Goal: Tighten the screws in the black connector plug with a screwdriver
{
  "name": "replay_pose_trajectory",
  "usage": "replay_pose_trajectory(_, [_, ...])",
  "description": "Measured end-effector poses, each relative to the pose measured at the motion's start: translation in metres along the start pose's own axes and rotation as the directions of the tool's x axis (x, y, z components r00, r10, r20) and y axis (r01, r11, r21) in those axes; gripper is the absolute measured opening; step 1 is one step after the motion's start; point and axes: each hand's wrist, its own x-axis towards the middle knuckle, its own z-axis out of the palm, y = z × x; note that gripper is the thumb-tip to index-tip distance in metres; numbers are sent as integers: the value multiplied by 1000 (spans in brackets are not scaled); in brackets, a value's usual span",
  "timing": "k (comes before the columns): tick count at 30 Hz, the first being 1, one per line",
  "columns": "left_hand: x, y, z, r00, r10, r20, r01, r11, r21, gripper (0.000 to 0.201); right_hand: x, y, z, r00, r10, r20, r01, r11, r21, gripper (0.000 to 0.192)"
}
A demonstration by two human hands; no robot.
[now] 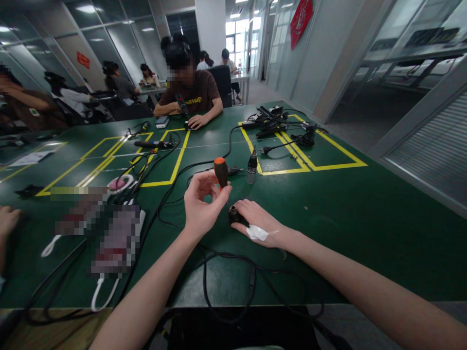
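Note:
My left hand (203,204) is closed, thumb and fingers pinching a stubby screwdriver (221,171) with a dark handle and orange end cap. The handle points up; its lower end is hidden by the fingers. Just to the right and lower, my right hand (258,217) curls around a black round part (233,214) with a brass-coloured threaded collar on top. White tape covers the back of that hand near the wrist. Beyond both hands, a cone-nosed tool piece (251,166) with a silver base and thin tip stands upright. A dark slim tool (234,170) lies behind the screwdriver.
Black cables (219,253) loop across the green table (346,233). Two phones (118,238) lie at left, beside a tape roll (121,183). A pile of black cabled devices (270,120) sits at the far right. Opposite, a co-worker (199,92) holds a tool.

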Motion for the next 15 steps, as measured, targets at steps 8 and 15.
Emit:
replay_pose_trajectory(8, [-1,-2,-4,998,-41,54,42,999,-18,21,-1,0,0,1000,-3,3,3,1000,-6,19])
replay_pose_trajectory(15, [0,-2,0,1000,2,24,-3,1000,29,26,-1,2,4,1000,2,-17,-3,1000,-9,20])
